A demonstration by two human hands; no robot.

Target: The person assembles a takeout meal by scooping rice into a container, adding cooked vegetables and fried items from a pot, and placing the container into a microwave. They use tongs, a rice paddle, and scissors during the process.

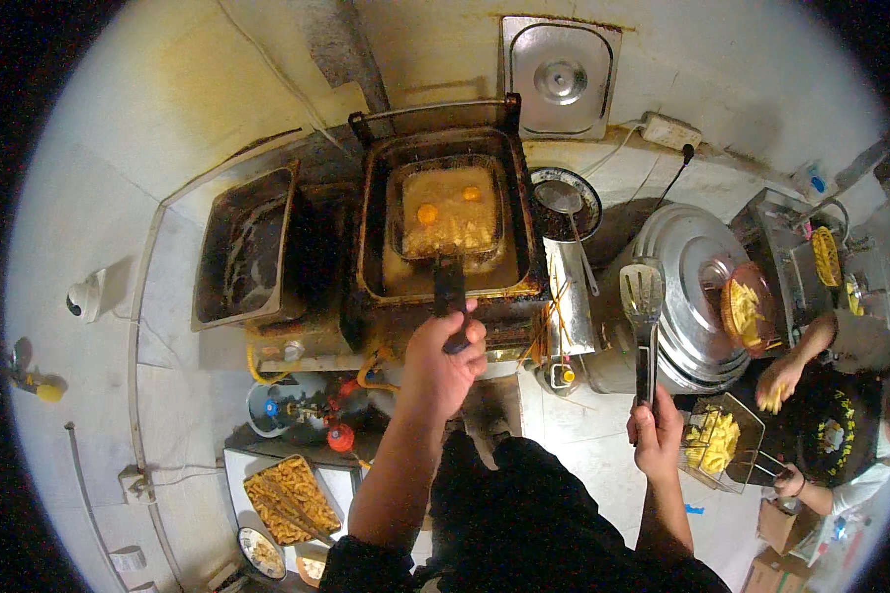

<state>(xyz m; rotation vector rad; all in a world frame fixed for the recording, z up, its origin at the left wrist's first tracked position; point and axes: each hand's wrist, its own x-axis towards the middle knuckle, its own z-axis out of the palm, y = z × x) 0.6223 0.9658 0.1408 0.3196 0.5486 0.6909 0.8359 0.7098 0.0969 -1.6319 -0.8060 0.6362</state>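
Observation:
My left hand (445, 358) is wrapped round the black handle (450, 296) of a square fry basket (397, 212). The basket sits in bubbling oil inside a dark, greasy fryer (366, 237). Two round orange pieces (427, 213) float in the foam, and pale food that I cannot make out clearly lies at the basket's near side. To the right, my right hand (658, 440) grips a slotted metal spatula (644, 306) by its dark handle. Its blade points up and away, in front of a large lidded metal pot.
A co-worker's hand (780, 383) holds fries above a wire basket of cut potatoes (724, 405). The large pot (653, 247) carries a reddish bowl (767, 336). An oily metal tank (292, 237) stands left. A strainer (558, 197) rests behind. Lower left is a tray of fried food (331, 484).

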